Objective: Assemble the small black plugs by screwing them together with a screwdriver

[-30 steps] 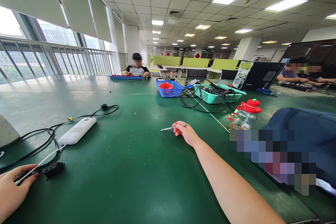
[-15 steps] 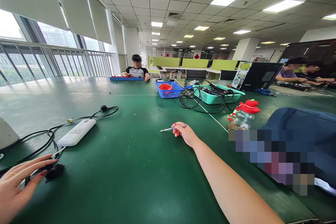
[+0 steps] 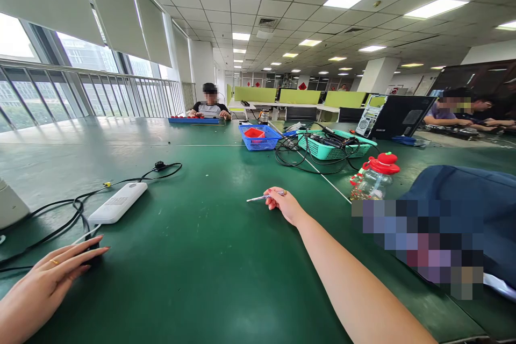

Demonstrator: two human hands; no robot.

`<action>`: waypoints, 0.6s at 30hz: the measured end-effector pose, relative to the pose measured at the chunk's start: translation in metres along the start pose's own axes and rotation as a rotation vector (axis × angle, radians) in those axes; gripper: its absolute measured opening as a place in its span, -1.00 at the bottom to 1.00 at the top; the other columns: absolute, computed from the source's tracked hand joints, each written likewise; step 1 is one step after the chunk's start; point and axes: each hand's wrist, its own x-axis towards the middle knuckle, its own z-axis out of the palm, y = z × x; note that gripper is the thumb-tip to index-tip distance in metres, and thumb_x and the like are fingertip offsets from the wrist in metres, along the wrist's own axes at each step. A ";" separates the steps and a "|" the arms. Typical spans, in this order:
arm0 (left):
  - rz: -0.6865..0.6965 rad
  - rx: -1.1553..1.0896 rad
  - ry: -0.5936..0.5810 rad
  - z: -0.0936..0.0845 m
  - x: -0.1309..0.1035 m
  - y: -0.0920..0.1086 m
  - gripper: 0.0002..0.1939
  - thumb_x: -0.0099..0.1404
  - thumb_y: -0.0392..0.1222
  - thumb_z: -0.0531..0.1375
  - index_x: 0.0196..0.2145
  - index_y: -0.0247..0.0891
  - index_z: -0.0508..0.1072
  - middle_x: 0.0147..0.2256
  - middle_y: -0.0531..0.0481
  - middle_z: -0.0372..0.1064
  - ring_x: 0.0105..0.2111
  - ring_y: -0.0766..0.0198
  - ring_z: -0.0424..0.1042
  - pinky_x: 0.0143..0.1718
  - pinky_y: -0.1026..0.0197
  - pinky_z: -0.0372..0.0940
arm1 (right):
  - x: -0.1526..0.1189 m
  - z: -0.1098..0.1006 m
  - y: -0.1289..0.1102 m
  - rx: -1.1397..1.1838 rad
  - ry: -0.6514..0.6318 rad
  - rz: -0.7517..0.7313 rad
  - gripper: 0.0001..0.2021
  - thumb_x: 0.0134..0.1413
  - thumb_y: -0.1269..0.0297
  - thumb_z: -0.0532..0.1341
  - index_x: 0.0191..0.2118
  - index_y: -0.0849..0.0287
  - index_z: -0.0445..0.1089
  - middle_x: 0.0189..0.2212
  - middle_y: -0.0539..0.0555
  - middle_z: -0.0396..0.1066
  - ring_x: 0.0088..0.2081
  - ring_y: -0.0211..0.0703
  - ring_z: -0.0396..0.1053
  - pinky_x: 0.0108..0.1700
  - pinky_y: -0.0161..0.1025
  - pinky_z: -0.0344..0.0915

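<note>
Firmly, the right hand [image 3: 280, 204] has its fingers closed round a screwdriver [image 3: 256, 199], whose shaft points left above the middle of the table [image 3: 217, 285]. The left hand [image 3: 52, 282] lies with long fingers over a black plug [image 3: 95, 259]; they hide much of it, so I cannot tell if they grip it. Broad green tabletop separates the 2 hands, a pale seam [image 3: 322, 174] runs beyond the right one, and the table's near edge shows at the lower right. Just past the left hand sit a white box [image 3: 121, 201] and black cables [image 3: 78, 205]. Farther off, a blue basket [image 3: 260, 143] holds a red tray [image 3: 253, 133]; beside it, a green basket [image 3: 322, 149] is heaped with dark cords [image 3: 338, 140]. A clear bottle [image 3: 373, 184] with a red lid [image 3: 382, 163] stands near a navy cloth [image 3: 463, 188]. Print on the white box is too small to read.
</note>
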 end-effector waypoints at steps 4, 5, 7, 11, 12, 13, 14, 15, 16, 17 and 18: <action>0.017 -0.038 -0.055 0.006 -0.001 -0.009 -0.64 0.29 -0.08 0.02 -0.08 0.35 0.46 0.11 0.40 0.31 0.06 0.13 0.39 0.20 -0.01 0.18 | 0.000 0.000 0.000 0.000 0.000 -0.002 -0.62 -0.11 -0.07 0.33 -0.38 0.19 0.47 -0.58 -0.02 0.38 -0.56 -0.31 0.28 -0.44 -0.26 0.26; 0.011 -0.050 -0.068 0.007 -0.001 -0.008 -0.64 0.29 -0.07 0.02 -0.08 0.36 0.46 0.12 0.41 0.30 0.08 0.11 0.38 0.20 -0.03 0.17 | 0.000 0.000 0.000 0.000 0.001 -0.002 -0.62 -0.11 -0.07 0.33 -0.38 0.19 0.47 -0.58 -0.02 0.38 -0.56 -0.31 0.28 -0.44 -0.27 0.26; 0.001 -0.081 -0.091 0.007 -0.002 -0.006 -0.64 0.31 -0.06 0.00 -0.05 0.39 0.42 0.15 0.46 0.25 0.12 0.10 0.33 0.21 -0.08 0.15 | 0.000 0.001 0.000 -0.001 0.003 -0.003 -0.62 -0.12 -0.07 0.33 -0.38 0.20 0.47 -0.58 -0.02 0.38 -0.57 -0.32 0.28 -0.44 -0.28 0.26; -0.002 -0.118 -0.105 0.008 -0.003 -0.005 -0.59 0.35 -0.08 -0.06 0.00 0.50 0.33 0.18 0.66 0.11 0.14 0.13 0.28 0.23 -0.15 0.11 | -0.001 0.001 0.000 -0.002 0.008 -0.001 -0.63 -0.11 -0.06 0.33 -0.39 0.20 0.47 -0.58 -0.02 0.38 -0.57 -0.32 0.28 -0.45 -0.28 0.26; -0.001 -0.116 -0.102 0.009 -0.004 -0.005 -0.58 0.35 -0.09 -0.07 -0.01 0.53 0.32 0.17 0.70 0.10 0.14 0.13 0.28 0.23 -0.16 0.11 | -0.001 0.001 0.000 -0.001 0.008 -0.001 -0.63 -0.11 -0.06 0.33 -0.38 0.20 0.47 -0.58 -0.02 0.38 -0.57 -0.32 0.28 -0.45 -0.28 0.26; 0.000 -0.112 -0.097 0.009 -0.004 -0.006 -0.57 0.35 -0.08 -0.08 -0.02 0.54 0.32 0.17 0.73 0.09 0.14 0.13 0.28 0.23 -0.17 0.12 | -0.001 0.001 0.000 -0.001 0.007 0.000 -0.63 -0.11 -0.06 0.33 -0.38 0.20 0.47 -0.58 -0.02 0.38 -0.57 -0.32 0.28 -0.45 -0.28 0.26; 0.002 -0.106 -0.092 0.010 -0.004 -0.007 -0.58 0.35 -0.08 -0.08 -0.03 0.55 0.32 0.16 0.75 0.09 0.13 0.12 0.29 0.22 -0.17 0.13 | -0.001 0.001 0.000 0.000 0.007 0.000 -0.64 -0.10 -0.05 0.33 -0.38 0.20 0.47 -0.58 -0.02 0.38 -0.57 -0.32 0.28 -0.45 -0.28 0.27; 0.004 -0.102 -0.091 0.011 -0.004 -0.008 -0.59 0.35 -0.06 -0.08 -0.04 0.55 0.33 0.15 0.77 0.10 0.12 0.12 0.30 0.21 -0.17 0.15 | -0.001 0.001 0.000 0.000 0.007 0.000 -0.64 -0.10 -0.05 0.33 -0.38 0.20 0.47 -0.58 -0.02 0.38 -0.57 -0.32 0.28 -0.45 -0.28 0.26; 0.006 -0.098 -0.087 0.011 -0.003 -0.009 -0.60 0.35 -0.04 -0.09 -0.05 0.55 0.34 0.15 0.77 0.11 0.11 0.12 0.31 0.20 -0.17 0.16 | -0.001 0.001 0.000 0.001 0.007 -0.001 -0.64 -0.10 -0.05 0.33 -0.38 0.20 0.47 -0.58 -0.03 0.38 -0.57 -0.33 0.28 -0.45 -0.28 0.27; 0.006 -0.092 -0.088 0.011 -0.003 -0.010 -0.61 0.35 -0.02 -0.09 -0.05 0.54 0.34 0.15 0.76 0.11 0.11 0.11 0.32 0.19 -0.16 0.18 | -0.001 0.001 0.000 0.002 0.007 -0.002 -0.64 -0.11 -0.05 0.33 -0.38 0.20 0.47 -0.58 -0.03 0.38 -0.57 -0.33 0.28 -0.45 -0.28 0.27; 0.004 -0.074 -0.095 0.011 -0.003 -0.011 -0.62 0.35 -0.01 -0.10 -0.04 0.52 0.34 0.15 0.75 0.11 0.11 0.12 0.32 0.19 -0.14 0.20 | -0.001 0.001 -0.001 0.002 0.008 -0.003 -0.64 -0.11 -0.05 0.33 -0.38 0.20 0.47 -0.58 -0.03 0.38 -0.57 -0.32 0.28 -0.45 -0.28 0.27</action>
